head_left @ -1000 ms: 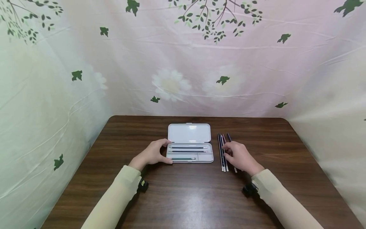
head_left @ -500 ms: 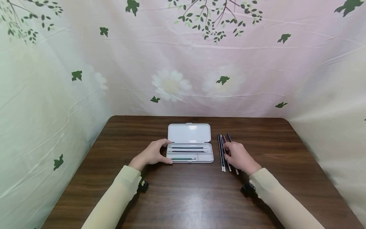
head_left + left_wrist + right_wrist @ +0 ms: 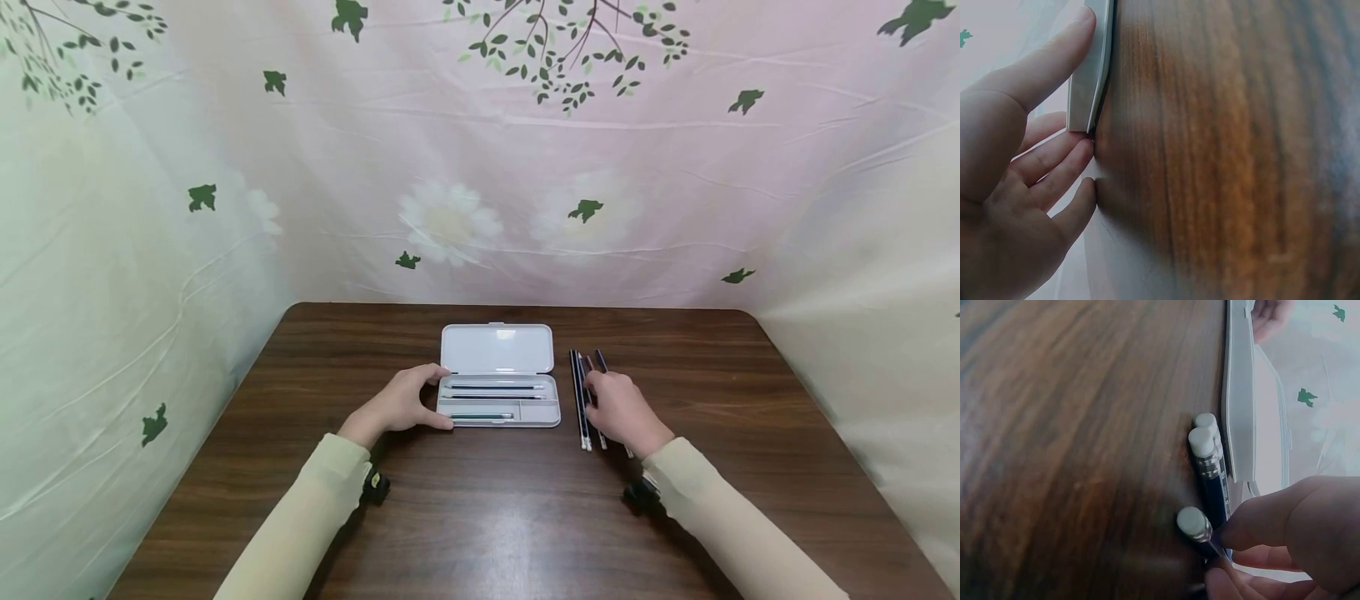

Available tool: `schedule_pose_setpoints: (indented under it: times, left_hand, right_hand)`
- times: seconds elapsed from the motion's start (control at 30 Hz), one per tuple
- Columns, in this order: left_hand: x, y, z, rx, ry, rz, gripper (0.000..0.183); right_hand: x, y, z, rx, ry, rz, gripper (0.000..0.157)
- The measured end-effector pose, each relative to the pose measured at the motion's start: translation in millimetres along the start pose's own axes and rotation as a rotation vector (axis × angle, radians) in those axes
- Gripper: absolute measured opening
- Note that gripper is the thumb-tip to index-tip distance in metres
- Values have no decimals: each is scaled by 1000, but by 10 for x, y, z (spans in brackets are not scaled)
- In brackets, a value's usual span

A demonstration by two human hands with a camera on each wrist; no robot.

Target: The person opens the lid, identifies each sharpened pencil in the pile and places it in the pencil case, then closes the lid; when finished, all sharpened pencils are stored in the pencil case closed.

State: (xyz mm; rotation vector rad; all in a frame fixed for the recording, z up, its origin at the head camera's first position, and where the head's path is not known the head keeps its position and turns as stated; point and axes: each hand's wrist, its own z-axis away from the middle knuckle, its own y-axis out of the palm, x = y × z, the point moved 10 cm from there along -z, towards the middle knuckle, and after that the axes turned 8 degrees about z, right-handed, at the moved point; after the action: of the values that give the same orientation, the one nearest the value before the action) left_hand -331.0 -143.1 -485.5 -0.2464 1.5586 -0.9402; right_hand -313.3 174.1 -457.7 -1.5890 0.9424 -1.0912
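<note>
A white pencil case (image 3: 540,421) lies with its lid raised, holding two dark pencils (image 3: 495,397) and a green pencil (image 3: 482,416) in its compartments. My left hand (image 3: 401,402) grips the case's left end, thumb at the near edge and fingers toward the hinge. Right of the case, several pencils (image 3: 580,404) lie with their white erasers toward me. My right hand (image 3: 624,408) is over them and pinches one dark pencil (image 3: 1194,524) between thumb and finger near its eraser. Two other erasers (image 3: 1202,442) show beside it, close to the case.
The dark wood table (image 3: 480,517) carries the case and pencils. A printed cloth (image 3: 495,167) with leaves and flowers hangs behind and along both sides of it.
My right hand has shifted slightly left, and the eraser ends of the pencils under it have swung to the right. The left hand and the case have stayed in place.
</note>
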Motion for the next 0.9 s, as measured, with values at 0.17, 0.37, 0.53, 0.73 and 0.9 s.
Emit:
schedule_pose_setpoints:
  times: [0.17,0.37,0.53,0.73,0.9]
  left_hand:
    - [-14,-4,4,1,6,2,91]
    - [-11,3,0,2,5,-5,91]
    - [-5,5,6,4,-6,-6,91]
    - [-5,6,18,7,-12,-6,92]
    - [-24,3,22,5,-12,-1,91]
  right_hand:
    - [-21,-5,8,-2,23,-19,20]
    - [-48,-22,24,-21,33,-10,13]
    - [-75,-53,39,-25,47,0,10]
    - [-96,-122,75,-24,63,-8,13]
    - [-118,-184,122,-39,76,15,23]
